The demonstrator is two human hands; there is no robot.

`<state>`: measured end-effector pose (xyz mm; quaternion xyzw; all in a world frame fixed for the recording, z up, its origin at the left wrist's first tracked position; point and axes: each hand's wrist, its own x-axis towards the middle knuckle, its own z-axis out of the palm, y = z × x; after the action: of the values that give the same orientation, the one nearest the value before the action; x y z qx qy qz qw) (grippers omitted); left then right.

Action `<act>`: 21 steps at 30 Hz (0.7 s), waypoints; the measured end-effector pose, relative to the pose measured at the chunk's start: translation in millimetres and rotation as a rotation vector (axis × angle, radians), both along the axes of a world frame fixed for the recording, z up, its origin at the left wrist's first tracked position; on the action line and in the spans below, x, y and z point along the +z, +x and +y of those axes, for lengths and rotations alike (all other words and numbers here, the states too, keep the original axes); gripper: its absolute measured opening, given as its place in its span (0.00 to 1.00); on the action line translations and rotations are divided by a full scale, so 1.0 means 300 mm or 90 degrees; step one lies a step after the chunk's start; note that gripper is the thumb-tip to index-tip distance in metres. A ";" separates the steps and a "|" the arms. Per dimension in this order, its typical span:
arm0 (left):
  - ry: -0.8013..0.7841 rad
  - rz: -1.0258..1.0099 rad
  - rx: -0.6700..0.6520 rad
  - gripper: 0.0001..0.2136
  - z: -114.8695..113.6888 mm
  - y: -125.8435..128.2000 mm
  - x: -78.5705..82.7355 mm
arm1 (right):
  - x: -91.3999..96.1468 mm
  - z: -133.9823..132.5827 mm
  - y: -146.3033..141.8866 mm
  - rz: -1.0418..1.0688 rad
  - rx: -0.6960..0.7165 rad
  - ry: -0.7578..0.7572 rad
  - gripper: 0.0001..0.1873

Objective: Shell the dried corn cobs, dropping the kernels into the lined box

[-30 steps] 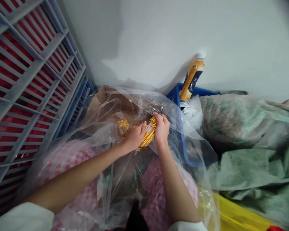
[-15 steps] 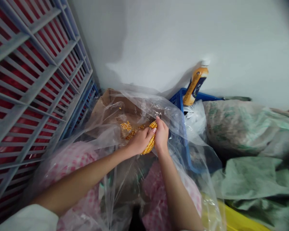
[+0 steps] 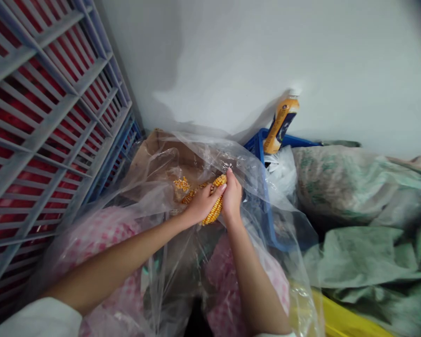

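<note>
Corn cob [image 3: 213, 213], grasped between the left hand [image 3: 202, 204] and the right hand [image 3: 232, 195], is held over a cardboard box [image 3: 153, 149] draped in crinkled, glossy clear plastic [image 3: 150, 202]. Shelling seems partial: loose kernels [image 3: 181, 183] lie heaped, while tight, bumpy yellow rows remain on the tapered cob; fingers hide any bare patch.

Corn cob [image 3: 214, 212] is yellow, cloth [image 3: 103, 229] pink-white check, basket [image 3: 300, 140] blue, bottle [image 3: 280, 124] orange and dark blue.
</note>
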<state>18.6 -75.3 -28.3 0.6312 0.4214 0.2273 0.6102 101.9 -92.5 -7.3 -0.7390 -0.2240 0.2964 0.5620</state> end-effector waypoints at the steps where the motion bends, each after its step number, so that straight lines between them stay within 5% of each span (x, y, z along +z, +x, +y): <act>1: 0.009 -0.001 0.004 0.21 -0.004 0.000 -0.003 | 0.005 -0.003 -0.006 -0.010 -0.009 -0.005 0.21; 12: 0.093 -0.020 0.012 0.21 -0.026 -0.007 -0.027 | 0.013 -0.005 -0.003 0.008 -0.019 0.061 0.20; 18: -0.124 -0.148 -0.028 0.24 0.008 0.008 -0.002 | 0.010 -0.010 0.002 0.020 0.016 0.051 0.20; 21: -0.144 -0.194 -0.007 0.22 0.015 0.013 -0.005 | 0.000 -0.011 -0.019 -0.009 0.018 0.044 0.20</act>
<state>22.5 -70.8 -29.6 0.5189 0.3434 0.2681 0.7355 96.3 -95.8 -7.2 -0.7178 -0.2483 0.2913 0.5816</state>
